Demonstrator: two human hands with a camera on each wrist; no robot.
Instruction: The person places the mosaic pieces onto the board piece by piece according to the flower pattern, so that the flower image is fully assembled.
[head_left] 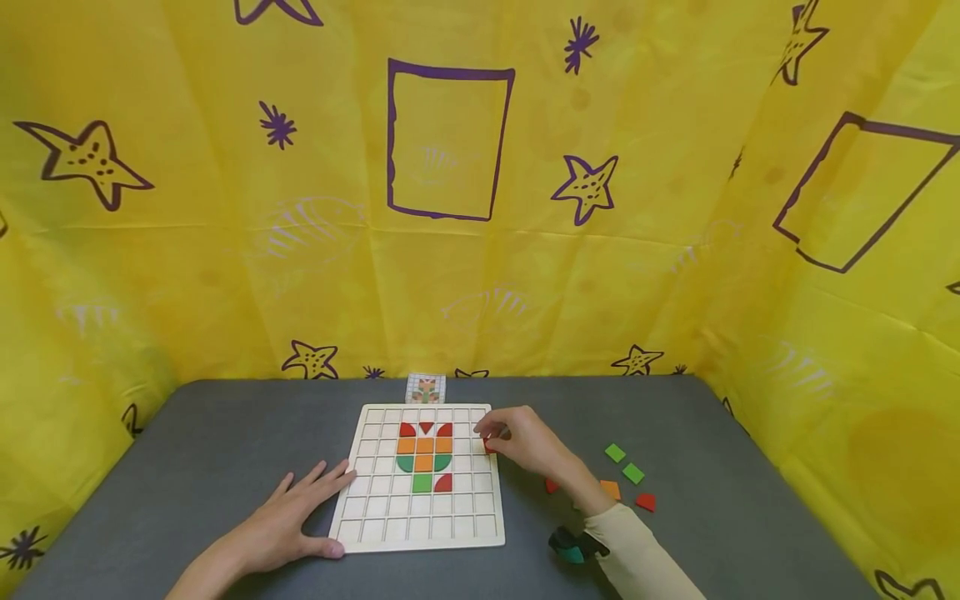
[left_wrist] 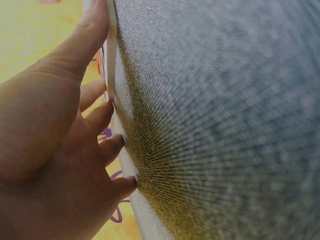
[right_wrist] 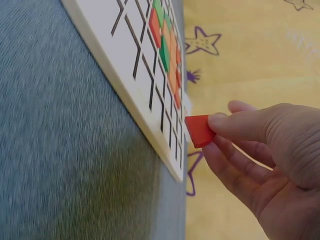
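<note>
Red tile (right_wrist: pixel 199 130), seemingly light, stiff, best edge-held, is jutting past the right hand's (head_left: pixel 528 442) pinching fingertips (right_wrist: pixel 214 155); left hand (head_left: pixel 288 518) is lying spread-fingered.

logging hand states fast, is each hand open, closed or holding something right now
Left hand: open, touching the left edge of the white grid board.
Right hand: closed, pinching a red piece.

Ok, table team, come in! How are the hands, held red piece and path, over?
Right hand pinching red piece near board's right edge. Left hand touching board's left edge. Nothing visible blocking piece from board.
</note>
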